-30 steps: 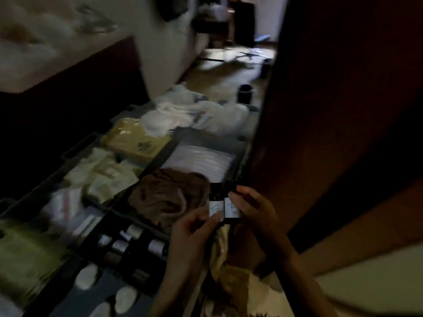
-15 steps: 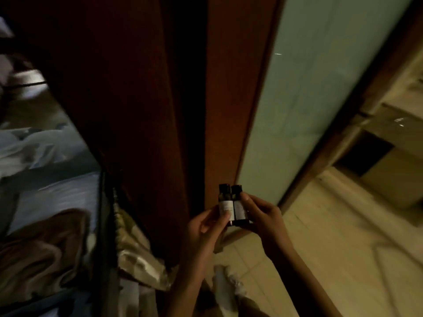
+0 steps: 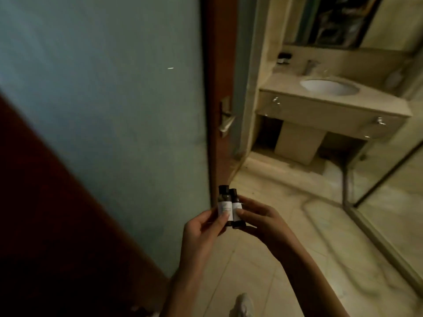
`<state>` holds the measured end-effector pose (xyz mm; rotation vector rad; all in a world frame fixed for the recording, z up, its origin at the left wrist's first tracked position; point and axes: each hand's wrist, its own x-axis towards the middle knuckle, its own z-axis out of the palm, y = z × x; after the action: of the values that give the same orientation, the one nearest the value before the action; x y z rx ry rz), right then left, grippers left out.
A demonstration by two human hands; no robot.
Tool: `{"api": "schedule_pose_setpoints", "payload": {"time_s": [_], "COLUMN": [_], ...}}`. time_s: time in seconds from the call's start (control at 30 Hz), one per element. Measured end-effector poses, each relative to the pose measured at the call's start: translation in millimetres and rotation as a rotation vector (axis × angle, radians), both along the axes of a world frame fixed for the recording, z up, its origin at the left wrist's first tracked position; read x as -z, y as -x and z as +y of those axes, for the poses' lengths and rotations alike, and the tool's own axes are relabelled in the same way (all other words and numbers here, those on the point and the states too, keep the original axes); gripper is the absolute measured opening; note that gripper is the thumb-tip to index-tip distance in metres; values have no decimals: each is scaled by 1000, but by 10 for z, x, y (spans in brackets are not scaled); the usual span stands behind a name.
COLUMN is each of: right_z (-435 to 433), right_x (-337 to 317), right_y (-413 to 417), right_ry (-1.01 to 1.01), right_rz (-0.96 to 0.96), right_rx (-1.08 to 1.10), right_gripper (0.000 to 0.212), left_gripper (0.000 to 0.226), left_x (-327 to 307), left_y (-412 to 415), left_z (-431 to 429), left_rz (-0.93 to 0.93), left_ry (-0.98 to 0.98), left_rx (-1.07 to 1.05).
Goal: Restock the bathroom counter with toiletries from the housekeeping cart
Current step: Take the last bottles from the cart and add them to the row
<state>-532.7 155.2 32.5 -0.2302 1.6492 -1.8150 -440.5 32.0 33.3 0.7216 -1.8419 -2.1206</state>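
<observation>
1. In the bathroom doorway, from the head view, two small dark bottles are held side by side in mid-air in front of the person. The left bottle (image 3: 223, 203) and the right bottle (image 3: 235, 209) touch each other.
2. Both stand upright, with the long axis vertical, the black caps pointing up and the white labels turned toward the camera. The left bottle sits slightly higher.
3. The left hand (image 3: 201, 232) pinches the left bottle, its thumb pressed on the label and its fingers curled behind. The right hand (image 3: 263, 223) grips the right bottle, with the thumb on its label and the fingers wrapped round the far side.
4. The bottles hang over the floor (image 3: 297, 248), well apart from the bathroom counter (image 3: 286, 88) ahead at the upper right.
5. The counter is pale stone with a white oval sink (image 3: 329, 86) set into it and a faucet (image 3: 310, 66) behind the sink. Small dark items (image 3: 283, 58) stand at its back left corner, too blurred to identify.
6. The room is dim.
   - On the left is a door (image 3: 103, 99) with a frosted panel in reddish wood, and a metal handle (image 3: 225, 121) on its edge.
   - The floor is pale veined tile.
   - A mirror (image 3: 338, 19) hangs above the counter.
   - A glass partition (image 3: 389, 179) is on the right.
   - A light shoe (image 3: 243, 305) shows at the bottom edge.
</observation>
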Motion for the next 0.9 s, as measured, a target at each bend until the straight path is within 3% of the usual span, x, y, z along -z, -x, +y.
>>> {"api": "schedule_pose_setpoints", "payload": {"time_s": [0.07, 0.23, 0.37, 0.9], "right_z": [279, 987, 1426, 2172], "right_x": [-24, -53, -33, 428], "right_y": [404, 1273, 1789, 3733], "right_ry": [28, 59, 60, 63], "right_rz": [12, 30, 35, -39], "right_rx": [65, 236, 310, 475], "right_gripper": [36, 51, 53, 45], "left_gripper": [30, 34, 16, 18], "left_x": [-27, -125, -81, 384], "left_y": [505, 1613, 2231, 4369], "left_z": [199, 756, 1076, 1812], "left_rz": [3, 23, 7, 20], "left_ry": [16, 15, -4, 50], "left_rx": [82, 266, 329, 463]}}
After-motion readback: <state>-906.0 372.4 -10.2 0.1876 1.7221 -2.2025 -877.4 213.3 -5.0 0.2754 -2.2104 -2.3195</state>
